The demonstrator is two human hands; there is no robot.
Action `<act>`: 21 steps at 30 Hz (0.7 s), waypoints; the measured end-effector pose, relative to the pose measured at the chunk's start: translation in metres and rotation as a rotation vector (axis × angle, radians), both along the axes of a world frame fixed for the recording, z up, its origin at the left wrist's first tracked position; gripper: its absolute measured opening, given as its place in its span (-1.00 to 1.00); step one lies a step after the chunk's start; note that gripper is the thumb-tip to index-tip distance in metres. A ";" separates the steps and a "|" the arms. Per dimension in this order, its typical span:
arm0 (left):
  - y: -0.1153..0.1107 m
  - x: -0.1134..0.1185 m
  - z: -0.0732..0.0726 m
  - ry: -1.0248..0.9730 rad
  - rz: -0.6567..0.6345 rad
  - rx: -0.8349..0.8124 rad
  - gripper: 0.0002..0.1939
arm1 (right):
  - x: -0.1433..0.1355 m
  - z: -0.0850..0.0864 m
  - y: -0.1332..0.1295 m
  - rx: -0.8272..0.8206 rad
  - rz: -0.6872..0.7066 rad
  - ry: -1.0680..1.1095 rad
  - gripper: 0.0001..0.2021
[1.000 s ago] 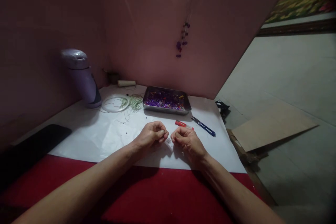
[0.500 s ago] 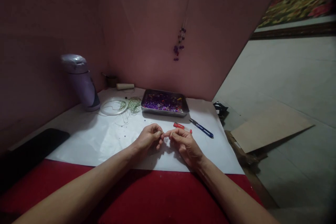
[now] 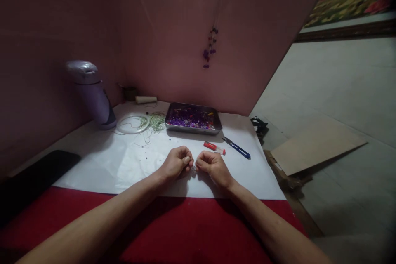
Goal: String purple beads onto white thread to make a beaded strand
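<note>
My left hand [image 3: 178, 162] is closed in a pinch just above the white paper [image 3: 123, 169]. Facing it, my right hand [image 3: 215, 168] is pinched too, its fingertips a small gap from the left ones. Between and below the fingertips shows a small, clear, glittery cluster [image 3: 194, 169], perhaps beads; what each pinch grips is too small to make out. Past the right hand lie a red lighter [image 3: 214, 147] and blue-handled thread snips [image 3: 236, 147]. A metal tray [image 3: 193, 130] of mostly purple beads stands beyond both hands.
At the back left are a purple bottle [image 3: 94, 103], a white ring-shaped coil [image 3: 132, 125], tangled green thread [image 3: 155, 122] and a pale spool [image 3: 146, 100]. A dark flat object [image 3: 46, 173] lies at the left edge. Strung beads [image 3: 210, 47] hang against the pink wall.
The right index finger, stretched toward the left hand before, is now curled into a pinch. My fingertips have drawn slightly apart, and more of the lighter shows. The view has shifted a little.
</note>
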State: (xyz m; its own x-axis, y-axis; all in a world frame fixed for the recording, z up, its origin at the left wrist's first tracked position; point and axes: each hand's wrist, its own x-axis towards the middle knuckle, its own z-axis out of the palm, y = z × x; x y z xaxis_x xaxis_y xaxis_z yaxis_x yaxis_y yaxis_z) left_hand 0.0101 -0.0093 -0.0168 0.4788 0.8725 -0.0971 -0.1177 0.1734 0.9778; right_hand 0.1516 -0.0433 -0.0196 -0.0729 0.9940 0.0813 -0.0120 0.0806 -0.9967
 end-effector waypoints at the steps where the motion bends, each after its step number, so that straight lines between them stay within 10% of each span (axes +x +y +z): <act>1: 0.000 -0.001 -0.001 -0.004 0.000 0.001 -0.82 | 0.000 0.000 0.000 0.006 -0.006 -0.013 -0.83; 21: -0.003 -0.002 0.005 -0.108 0.026 0.076 -0.90 | -0.002 -0.003 -0.001 0.050 -0.143 -0.021 -0.85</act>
State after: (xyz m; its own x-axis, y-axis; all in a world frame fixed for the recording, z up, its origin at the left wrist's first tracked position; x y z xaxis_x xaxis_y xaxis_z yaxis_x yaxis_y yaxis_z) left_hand 0.0083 -0.0124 -0.0118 0.4600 0.8877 0.0210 -0.2266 0.0945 0.9694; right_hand 0.1495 -0.0444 -0.0228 0.0668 0.9892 0.1307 0.0243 0.1294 -0.9913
